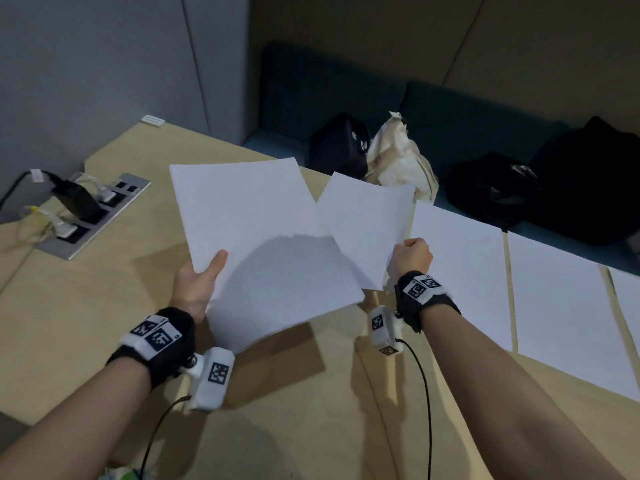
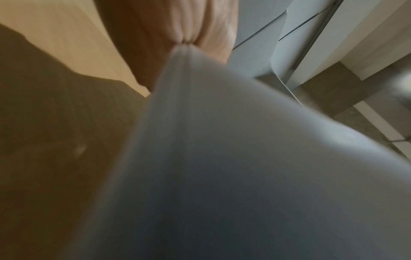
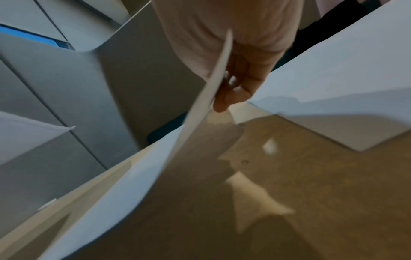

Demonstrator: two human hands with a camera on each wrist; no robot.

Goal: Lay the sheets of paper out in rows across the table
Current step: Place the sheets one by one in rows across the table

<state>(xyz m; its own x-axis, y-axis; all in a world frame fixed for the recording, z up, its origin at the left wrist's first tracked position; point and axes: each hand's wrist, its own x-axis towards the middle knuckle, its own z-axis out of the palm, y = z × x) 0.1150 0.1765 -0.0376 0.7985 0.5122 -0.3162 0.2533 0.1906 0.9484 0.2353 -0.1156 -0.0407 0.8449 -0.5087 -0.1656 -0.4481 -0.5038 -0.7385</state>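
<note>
above the table (image 1: 86, 306), left fingers (image 1: 218, 261) clasp the paper stack (image 1: 256, 237); right fingers (image 3: 231, 95) pinch one sheet (image 1: 363, 223).

The left hand (image 1: 197, 285) holds a paper stack (image 1: 263, 251) above the table (image 1: 86, 323); the right hand (image 1: 412, 254) pinches one sheet (image 1: 363, 230). Laid sheets (image 1: 568, 306) line the right.

The pale wooden table (image 1: 104, 306) carries three white sheets (image 1: 568, 306) lying flat in a row, just right of the right hand's fingers (image 1: 414, 243). A power strip (image 1: 93, 216) sits beyond the left thumb (image 1: 216, 263).
</note>
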